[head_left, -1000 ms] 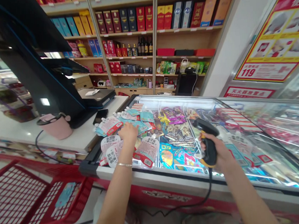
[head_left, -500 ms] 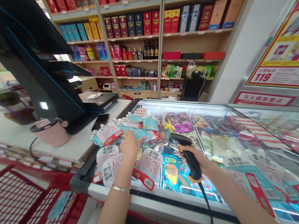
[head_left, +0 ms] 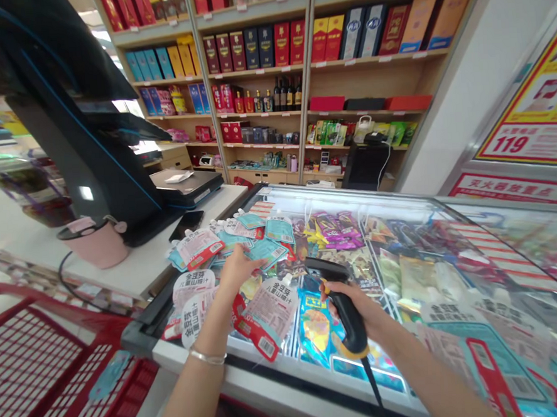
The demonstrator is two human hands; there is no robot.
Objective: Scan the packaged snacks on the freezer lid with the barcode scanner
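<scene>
My right hand [head_left: 367,307] is wrapped round the grip of a black and yellow barcode scanner [head_left: 349,317], its head turned left and its cable hanging down. My left hand [head_left: 239,269] lies over the near side of a heap of blue, red and white drink pouches [head_left: 230,231], thumb and fingers apart, and it seems to touch a blue pouch [head_left: 270,253]. Its fingertips are partly hidden. Below it a white and red pouch [head_left: 271,309] lies with its barcode up. More pouches [head_left: 197,311] lie left of my forearm, and another group [head_left: 499,346] lies at the right.
The pouches rest on a glass-topped freezer [head_left: 312,379] with packaged goods inside. To the left stand a counter with a black checkout terminal [head_left: 80,139], a pink cup [head_left: 96,243] and a phone [head_left: 188,225]. A red basket [head_left: 71,366] is at lower left; stocked shelves [head_left: 260,71] stand behind.
The scanner and my right hand have shifted slightly left and down. My left hand has moved a little left, staying at the heap. The view has turned slightly.
</scene>
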